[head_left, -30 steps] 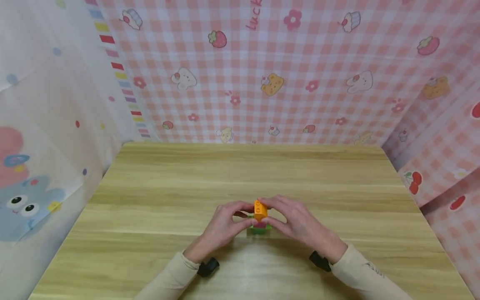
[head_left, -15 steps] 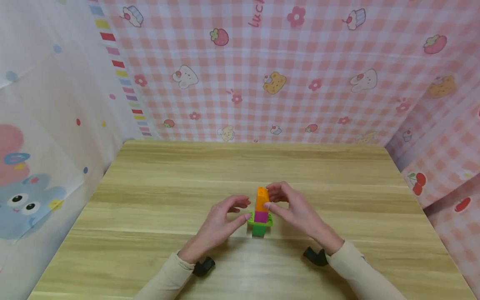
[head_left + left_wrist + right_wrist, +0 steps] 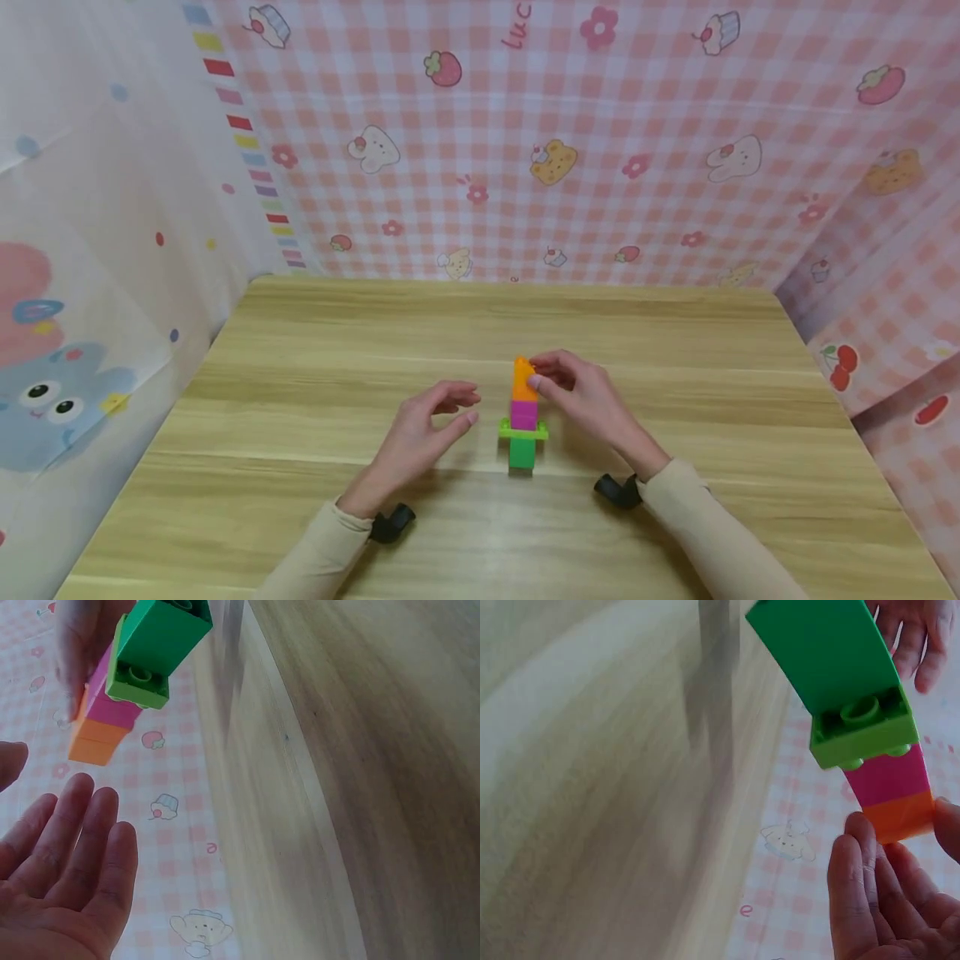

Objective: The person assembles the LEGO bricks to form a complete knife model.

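A stack of toy building bricks stands at the middle of the table in the head view. From the bottom it has a green brick [image 3: 522,454], a wider light green plate [image 3: 523,433], a magenta part [image 3: 524,415] and an orange part [image 3: 523,382]. The stack's top leans away from the head camera. My right hand [image 3: 588,398] pinches the orange part between thumb and fingers. My left hand [image 3: 417,437] is apart from the stack on its left, fingers loosely bent and holding nothing. In the left wrist view its fingers [image 3: 101,851] are extended below the orange end.
The wooden table [image 3: 360,333] reaches back to a pink checked cloth [image 3: 480,150] with printed pictures. A white printed cloth [image 3: 97,250] hangs on the left. A black strap-like device [image 3: 393,523] sits at my left wrist, and another black device [image 3: 618,492] at my right.
My left hand has let go of the stack and moved left. The right hand keeps hold of the orange part and has moved away from me, tipping the stack's top backward.
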Action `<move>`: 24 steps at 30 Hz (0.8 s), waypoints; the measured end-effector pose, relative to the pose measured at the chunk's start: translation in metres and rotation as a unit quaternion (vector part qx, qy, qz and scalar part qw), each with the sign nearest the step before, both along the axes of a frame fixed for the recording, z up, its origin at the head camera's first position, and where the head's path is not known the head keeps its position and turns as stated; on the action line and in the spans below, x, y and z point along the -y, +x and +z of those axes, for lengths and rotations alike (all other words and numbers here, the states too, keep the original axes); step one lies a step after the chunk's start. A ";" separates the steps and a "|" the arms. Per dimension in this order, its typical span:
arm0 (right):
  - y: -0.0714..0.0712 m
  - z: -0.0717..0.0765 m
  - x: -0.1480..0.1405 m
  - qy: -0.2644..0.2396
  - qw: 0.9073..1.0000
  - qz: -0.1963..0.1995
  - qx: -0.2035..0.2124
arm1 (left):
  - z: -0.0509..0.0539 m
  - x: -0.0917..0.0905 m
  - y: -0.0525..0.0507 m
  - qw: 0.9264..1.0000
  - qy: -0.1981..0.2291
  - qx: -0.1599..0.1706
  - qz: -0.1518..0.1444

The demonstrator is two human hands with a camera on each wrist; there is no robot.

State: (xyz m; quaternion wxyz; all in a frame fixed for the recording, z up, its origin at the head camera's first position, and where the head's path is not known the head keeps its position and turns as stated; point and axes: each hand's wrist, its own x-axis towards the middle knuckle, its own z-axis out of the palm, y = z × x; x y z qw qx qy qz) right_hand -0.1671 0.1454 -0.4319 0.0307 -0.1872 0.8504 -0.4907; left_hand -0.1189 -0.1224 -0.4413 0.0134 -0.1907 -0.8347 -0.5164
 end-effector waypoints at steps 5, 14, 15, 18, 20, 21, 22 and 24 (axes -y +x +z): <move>-0.012 -0.006 0.001 0.008 0.999 -0.008 0.040 | -0.001 0.003 0.000 1.000 0.002 0.005 0.011; -0.028 -0.017 0.001 0.038 0.996 -0.014 0.083 | -0.001 0.005 0.001 1.000 0.011 0.002 0.020; -0.030 -0.018 0.001 0.041 0.996 -0.015 0.084 | -0.001 0.005 0.002 1.000 0.012 0.002 0.021; -0.033 -0.020 0.001 0.047 0.994 -0.014 0.094 | -0.002 0.005 0.001 1.000 0.015 0.003 0.023; -0.035 -0.021 0.001 0.051 0.993 -0.011 0.108 | -0.002 0.006 0.001 1.000 0.014 0.004 0.023; -0.037 -0.022 0.001 0.051 0.992 -0.010 0.118 | -0.002 0.006 0.001 1.000 0.014 0.003 0.023; -0.038 -0.023 0.001 0.050 0.990 -0.008 0.128 | -0.002 0.006 0.001 1.000 0.013 0.003 0.023; -0.041 -0.024 0.001 0.050 0.988 -0.006 0.146 | -0.002 0.006 0.000 1.000 0.010 0.003 0.023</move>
